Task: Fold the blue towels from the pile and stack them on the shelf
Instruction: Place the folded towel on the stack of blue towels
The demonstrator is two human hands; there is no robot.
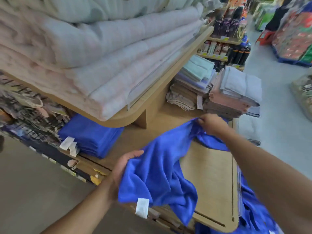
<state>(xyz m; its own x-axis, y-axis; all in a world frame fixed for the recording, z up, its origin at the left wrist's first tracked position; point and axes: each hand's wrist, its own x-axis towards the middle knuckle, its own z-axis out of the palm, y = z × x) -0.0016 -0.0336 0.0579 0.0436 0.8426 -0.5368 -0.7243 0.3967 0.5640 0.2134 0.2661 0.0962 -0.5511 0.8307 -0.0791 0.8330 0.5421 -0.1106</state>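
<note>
Head view, looking down at a low wooden shelf (211, 174) in a shop aisle. A person holds one unfolded blue towel (160, 166) stretched slantwise above the shelf's near left corner.

The left hand (125, 168) grips the towel's left edge, with its fingers curled into the cloth. The right hand (211, 124) pinches a bunched upper corner, raised over the far part of the shelf. Between the hands the cloth sags in loose folds. Its lower end hangs past the shelf's front edge, and a white label (142, 207) dangles there.

A neat stack of folded blue towels (91, 134) sits at the shelf's far left, tucked under the rounded corner of an upper shelf (118, 121) loaded with pale quilts (101, 56). More loose blue towels, the pile (253, 208), spill beyond the shelf's right edge, near the right forearm.

Bare wood lies open between the stack and the right edge. At the far right corner stand stacks of grey and pink folded towels (236, 92). Pale floor (278, 124) runs along the right side.
</note>
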